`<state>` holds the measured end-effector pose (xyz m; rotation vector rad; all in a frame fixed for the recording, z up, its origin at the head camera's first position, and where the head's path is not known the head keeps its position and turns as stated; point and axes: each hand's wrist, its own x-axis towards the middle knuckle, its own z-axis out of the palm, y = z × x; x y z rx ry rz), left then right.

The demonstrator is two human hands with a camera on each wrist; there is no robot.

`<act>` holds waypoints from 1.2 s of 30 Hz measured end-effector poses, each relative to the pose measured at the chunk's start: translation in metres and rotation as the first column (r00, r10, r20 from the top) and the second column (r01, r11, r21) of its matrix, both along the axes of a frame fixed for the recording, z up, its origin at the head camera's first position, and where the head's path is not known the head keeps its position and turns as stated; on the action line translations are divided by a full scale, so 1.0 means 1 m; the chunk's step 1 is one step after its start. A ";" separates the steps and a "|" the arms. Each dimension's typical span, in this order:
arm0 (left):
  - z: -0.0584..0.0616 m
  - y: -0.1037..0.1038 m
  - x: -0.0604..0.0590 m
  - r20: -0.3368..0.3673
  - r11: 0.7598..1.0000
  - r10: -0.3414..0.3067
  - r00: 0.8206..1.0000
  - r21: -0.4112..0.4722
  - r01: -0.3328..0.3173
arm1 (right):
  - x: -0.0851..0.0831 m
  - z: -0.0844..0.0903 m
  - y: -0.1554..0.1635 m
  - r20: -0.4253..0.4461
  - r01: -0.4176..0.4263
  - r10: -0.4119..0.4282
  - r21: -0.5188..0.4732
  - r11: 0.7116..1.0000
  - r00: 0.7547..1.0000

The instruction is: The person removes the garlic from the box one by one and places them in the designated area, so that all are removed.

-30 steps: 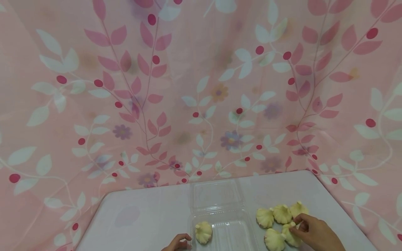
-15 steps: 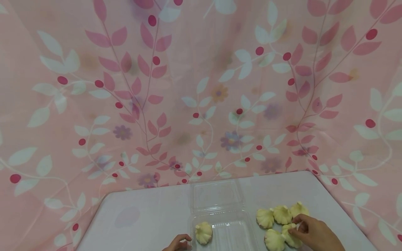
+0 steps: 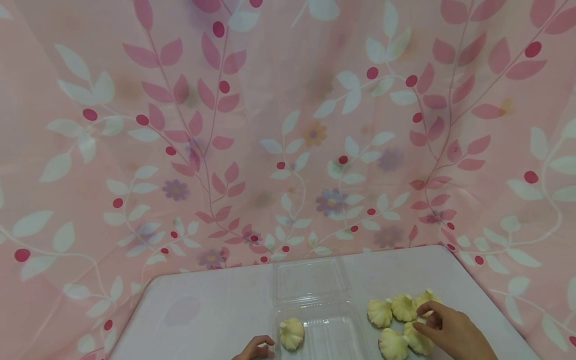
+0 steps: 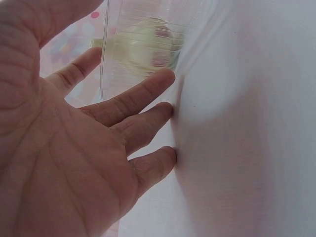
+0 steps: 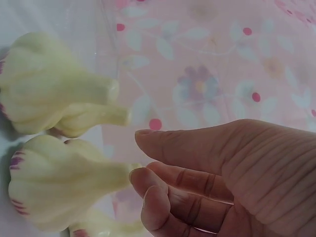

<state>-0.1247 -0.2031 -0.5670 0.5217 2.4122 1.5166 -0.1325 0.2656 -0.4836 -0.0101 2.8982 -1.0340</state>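
Note:
My right hand (image 3: 454, 332) hovers at the stem of a garlic bulb (image 3: 417, 341) on the table. In the right wrist view, thumb and fingers of the right hand (image 5: 197, 182) stand apart, with one fingertip right at a bulb's (image 5: 59, 180) stem. Several more bulbs (image 3: 379, 313) lie close around it. My left hand (image 3: 256, 348) rests beside the clear plastic container (image 3: 339, 340), which holds one garlic bulb (image 3: 292, 334). The left wrist view shows the left hand (image 4: 74, 158) with fingers spread, fingertips at the tabletop, and a bulb (image 4: 148, 47) behind the clear wall.
The container's clear lid (image 3: 310, 280) lies folded back on the white table (image 3: 216, 310). A pink floral curtain (image 3: 288, 125) hangs behind the table and down its sides. The table's right edge (image 3: 490, 297) runs past the bulbs.
The right hand's thumb and fingers have lifted slightly off the bulb's stem and moved a little apart. The bulbs, container and left hand stay in place.

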 end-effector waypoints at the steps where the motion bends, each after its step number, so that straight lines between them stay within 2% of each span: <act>1: 0.000 0.000 0.000 0.000 1.000 0.001 1.000 0.001 -0.001 | 0.000 0.001 -0.001 0.000 0.006 -0.006 -0.002 1.000 1.000; 10: 0.000 -0.003 -0.002 0.000 0.997 -0.056 0.998 0.045 0.056 | 0.000 0.012 -0.018 -0.035 -0.002 0.001 -0.018 1.000 0.999; 14: 0.001 -0.003 -0.002 0.005 0.997 -0.062 0.998 0.037 0.062 | -0.001 0.017 -0.030 -0.093 -0.041 0.037 -0.042 0.998 0.995; 19: 0.005 -0.003 -0.003 0.051 0.997 -0.073 0.996 0.031 0.071 | -0.002 0.022 -0.043 -0.165 -0.091 0.079 -0.065 0.994 0.983; 25: 0.009 -0.005 -0.006 0.088 0.992 -0.122 0.989 0.055 0.118 | -0.006 0.025 -0.058 -0.153 -0.110 0.098 -0.076 0.991 0.983; 33: 0.014 -0.003 -0.005 0.149 0.995 -0.095 0.984 0.007 0.095 | -0.012 0.027 -0.075 -0.122 -0.203 0.185 -0.157 0.966 0.975; 36: 0.015 -0.002 -0.006 0.168 0.995 -0.098 0.981 0.005 0.098 | -0.013 0.025 -0.082 -0.133 -0.212 0.192 -0.155 0.965 0.972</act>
